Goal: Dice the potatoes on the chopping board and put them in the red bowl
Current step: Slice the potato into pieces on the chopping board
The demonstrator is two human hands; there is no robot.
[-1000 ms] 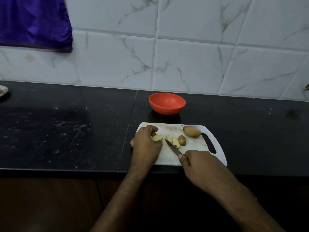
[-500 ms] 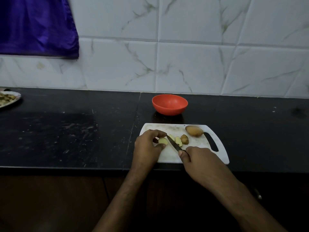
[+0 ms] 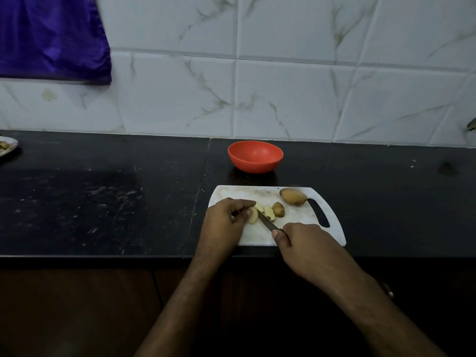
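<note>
I see my left hand (image 3: 223,222) pinching a potato slice (image 3: 253,215) on the chopping board (image 3: 296,220). My right hand (image 3: 305,243) grips the knife (image 3: 266,221), its blade against that slice. A whole potato (image 3: 293,196) lies beyond, the red bowl (image 3: 255,156) behind the board.

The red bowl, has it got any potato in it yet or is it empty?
Empty: the red bowl shows only its bare red inside, no potato pieces.

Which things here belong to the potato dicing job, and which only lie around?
For the job:
chopping board
knife
potato piece being cut
cut pieces
whole potato
red bowl
left hand
right hand

Lying about:
plate at the left edge
purple cloth
</note>
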